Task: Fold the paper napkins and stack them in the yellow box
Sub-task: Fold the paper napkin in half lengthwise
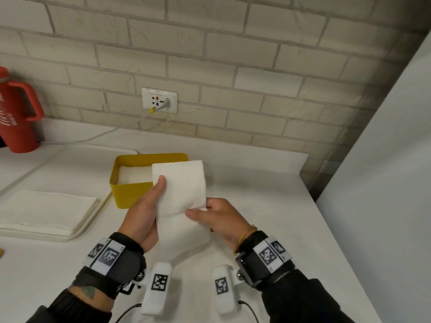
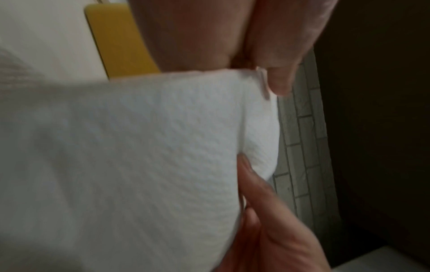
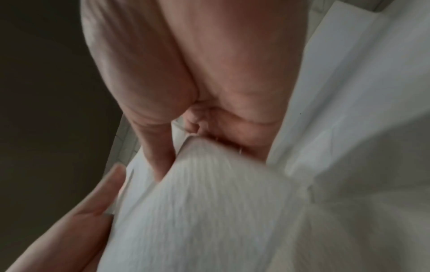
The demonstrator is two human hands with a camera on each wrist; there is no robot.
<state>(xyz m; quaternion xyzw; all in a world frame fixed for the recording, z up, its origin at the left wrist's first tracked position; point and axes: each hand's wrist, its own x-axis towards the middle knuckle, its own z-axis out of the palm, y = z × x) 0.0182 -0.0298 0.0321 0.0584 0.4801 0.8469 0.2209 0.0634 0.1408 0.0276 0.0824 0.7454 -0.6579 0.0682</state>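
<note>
One yellow box (image 1: 130, 193), two hands (image 1: 142, 213)

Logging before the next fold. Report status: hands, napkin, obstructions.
Left hand and right hand both pinch the paper napkin, half-folded, held above the counter. Yellow box behind it, napkins already inside. Nothing blocking.

White counter (image 1: 268, 206) bears yellow box (image 1: 130, 192), tray (image 1: 93, 220), red jug (image 1: 18, 113)

Embossed soft paper napkin (image 1: 180, 190), matt yellow box (image 1: 130, 194), smooth matt white counter (image 1: 268, 206), rough painted brick wall (image 1: 233, 54)
</note>
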